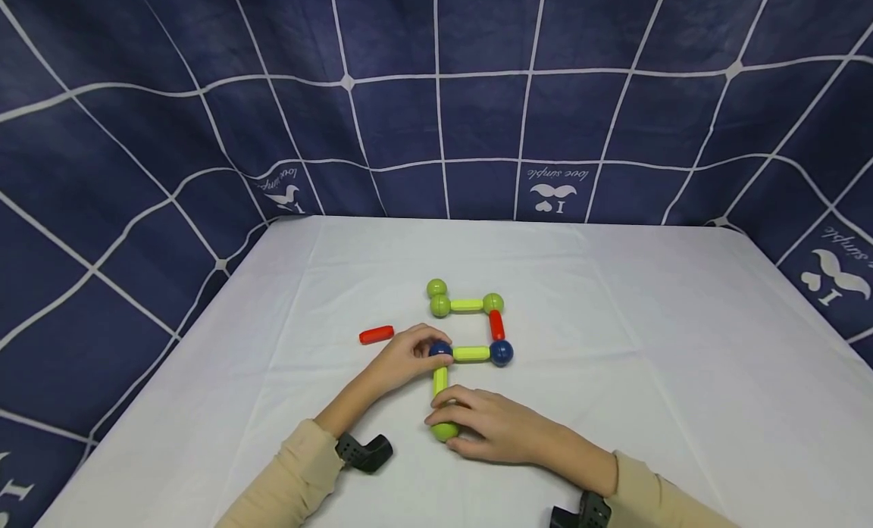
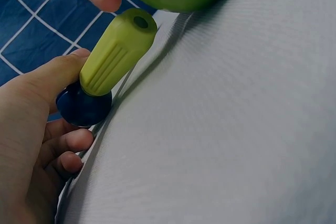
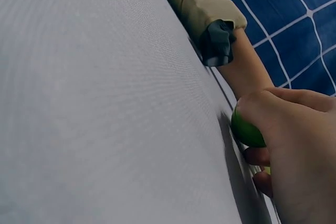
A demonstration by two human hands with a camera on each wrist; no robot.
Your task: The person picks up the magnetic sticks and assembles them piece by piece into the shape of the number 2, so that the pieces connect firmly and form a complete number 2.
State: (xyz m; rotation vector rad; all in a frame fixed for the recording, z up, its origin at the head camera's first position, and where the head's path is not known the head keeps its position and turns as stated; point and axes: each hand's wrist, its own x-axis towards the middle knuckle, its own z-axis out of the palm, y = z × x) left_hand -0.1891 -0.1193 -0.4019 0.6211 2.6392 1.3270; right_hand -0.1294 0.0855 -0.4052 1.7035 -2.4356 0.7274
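Note:
My left hand (image 1: pixel 404 359) pinches a dark blue ball (image 2: pixel 84 107) between thumb and fingers. From that ball a yellow-green rod (image 1: pixel 439 379) points toward me. Nearer the front, my right hand (image 1: pixel 503 428) grips a green ball (image 1: pixel 445 432). In the left wrist view a small gap shows between this ball and the holed end of the rod. To the right of the held blue ball, another yellow-green rod (image 1: pixel 471 354) runs to a second blue ball (image 1: pixel 501 353). A red rod (image 1: pixel 496 326) links that one to a green ball (image 1: pixel 492 303).
Behind, a yellow-green rod (image 1: pixel 467 305) joins the far green ball to another green ball (image 1: pixel 440 306), with one more green ball (image 1: pixel 436 288) touching it. A loose red rod (image 1: pixel 377 335) lies left of my left hand. A white cloth (image 1: pixel 682 323) covers the table; a blue checked curtain (image 1: pixel 491 119) hangs behind.

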